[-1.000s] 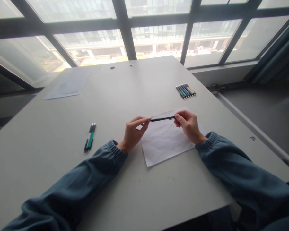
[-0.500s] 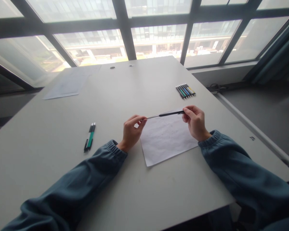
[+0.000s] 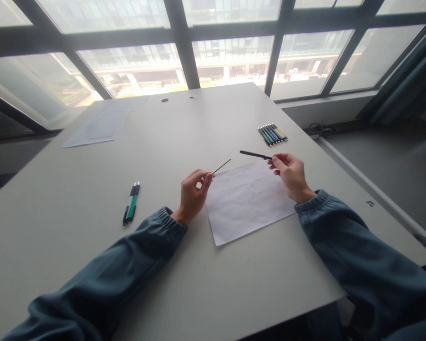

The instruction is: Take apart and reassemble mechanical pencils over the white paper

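Between the fingertips of my left hand (image 3: 194,194) is a thin dark pen refill (image 3: 222,166), tilted up to the right. My right hand (image 3: 290,175) pinches a black pen barrel (image 3: 255,155) near its clip end, the other end pointing left toward the refill. A small gap separates refill and barrel. Both hands are held over a creased white sheet of paper (image 3: 248,203). To the left of my left hand, two pens (image 3: 131,203) lie side by side, one with a green section and one with a white section.
A row of several pens (image 3: 273,134) with coloured sections lies beyond my right hand. More paper (image 3: 95,123) rests at the far left of the white table (image 3: 170,293). Large windows stand behind the table, and a small dark mark (image 3: 369,203) is near its right edge.
The refill has come out of the barrel; half a second ago they were joined in one line. My right hand has moved slightly right, and the barrel's left end has risen.
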A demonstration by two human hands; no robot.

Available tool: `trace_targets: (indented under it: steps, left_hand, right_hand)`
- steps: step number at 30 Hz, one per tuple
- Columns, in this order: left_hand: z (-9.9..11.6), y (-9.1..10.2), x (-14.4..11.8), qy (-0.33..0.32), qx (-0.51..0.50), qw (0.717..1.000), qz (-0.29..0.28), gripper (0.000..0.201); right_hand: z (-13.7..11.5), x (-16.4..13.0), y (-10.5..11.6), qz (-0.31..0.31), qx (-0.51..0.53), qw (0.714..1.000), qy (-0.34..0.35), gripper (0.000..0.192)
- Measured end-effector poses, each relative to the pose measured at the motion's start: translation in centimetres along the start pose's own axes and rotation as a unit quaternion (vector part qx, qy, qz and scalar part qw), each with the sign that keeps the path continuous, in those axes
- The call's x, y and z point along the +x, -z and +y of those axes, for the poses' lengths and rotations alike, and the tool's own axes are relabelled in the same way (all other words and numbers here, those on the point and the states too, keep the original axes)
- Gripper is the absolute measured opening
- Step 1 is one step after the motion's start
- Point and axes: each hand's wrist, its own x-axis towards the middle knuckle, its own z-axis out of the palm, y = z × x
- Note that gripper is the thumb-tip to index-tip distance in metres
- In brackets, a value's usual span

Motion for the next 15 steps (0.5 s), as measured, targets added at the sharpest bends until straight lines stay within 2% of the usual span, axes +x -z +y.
trace_targets:
  steps: [5,9,15]
  left_hand:
    - [0.0,-0.04,0.05,-0.001,0.0,1.0,-0.011,0.028]
    - [-0.02,-0.09,0.06,-0.002,0.012,1.0,-0.026,0.028]
    - [0.15,-0.14,0.16,-0.035,0.022,0.999,-0.035,0.022]
  right_hand:
    - [0.97,-0.11,-0.1,-0.064,-0.092,0.994,0.0,0.024]
    - [1.22,0.01,0.14,-0.104,-0.165,0.979,0.065,0.018]
    - [1.07,0.02,0.56,-0.125,-0.295,0.937,0.141,0.014]
